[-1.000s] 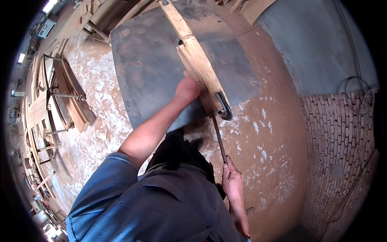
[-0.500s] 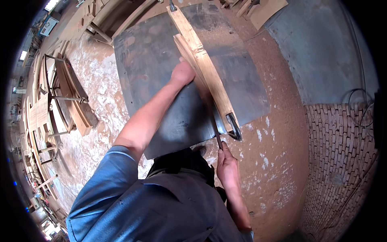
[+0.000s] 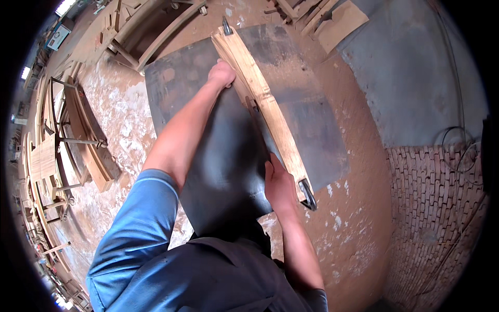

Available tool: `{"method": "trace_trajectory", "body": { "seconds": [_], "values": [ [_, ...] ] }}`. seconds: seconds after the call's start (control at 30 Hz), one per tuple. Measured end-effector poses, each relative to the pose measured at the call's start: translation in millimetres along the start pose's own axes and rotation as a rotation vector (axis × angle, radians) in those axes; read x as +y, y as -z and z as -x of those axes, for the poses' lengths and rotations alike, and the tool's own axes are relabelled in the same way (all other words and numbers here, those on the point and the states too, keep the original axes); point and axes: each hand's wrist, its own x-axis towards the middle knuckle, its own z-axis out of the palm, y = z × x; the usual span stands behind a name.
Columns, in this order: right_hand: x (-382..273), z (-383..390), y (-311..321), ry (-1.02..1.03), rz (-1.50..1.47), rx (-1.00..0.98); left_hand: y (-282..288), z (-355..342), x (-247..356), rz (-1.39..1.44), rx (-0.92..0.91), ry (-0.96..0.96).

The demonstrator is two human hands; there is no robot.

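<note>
A dark metal sheet [image 3: 317, 114] lies under a long pale timber [image 3: 270, 112] with a black clamp at its far end [image 3: 227, 28] and another at its near end [image 3: 307, 195]. My left hand [image 3: 222, 73] is closed on a thinner wooden board [image 3: 239, 88] along the timber's left side, toward the far end. My right hand [image 3: 278, 182] is closed around a dark metal bar [image 3: 261, 127] that runs along that side too, near the close end of the timber; the bar's lower part is hidden by my fingers.
Racks of long boards [image 3: 88, 135] stand at the left. A wooden frame [image 3: 171, 34] and loose offcuts [image 3: 332, 28] sit beyond the sheet. At the right are a grey panel [image 3: 410, 78], a brick surface [image 3: 426, 218] and looped cable [image 3: 451, 138].
Both hands have moved forward: the left hand and board up toward the far clamp, the right hand with the bar up onto the sheet. Timber and sheet appear lower in the picture.
</note>
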Motion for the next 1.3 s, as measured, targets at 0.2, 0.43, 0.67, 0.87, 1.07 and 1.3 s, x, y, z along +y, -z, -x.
{"method": "trace_trajectory", "body": {
  "seconds": [0.2,0.43,0.67,0.87,1.07,1.3],
  "values": [
    [-20,-45,-14,0.105,0.027,0.000,22,5,46,-0.097,0.029,0.101],
    [10,44,-13,-0.044,-0.052,-0.173,52,21,-3,0.203,-0.213,0.012],
    [121,154,-53,-0.078,-0.254,-0.143,69,200,-146,1.404,-0.561,-0.288],
    [117,188,-59,-0.027,-0.255,-0.207,68,400,-263,1.627,-0.311,-0.253],
    [105,263,-103,0.100,-0.239,-0.404,64,559,-374,1.594,0.043,-0.232],
    [101,335,-174,0.055,-0.100,-0.767,69,739,-488,1.767,0.466,-0.195]
  ]
}}
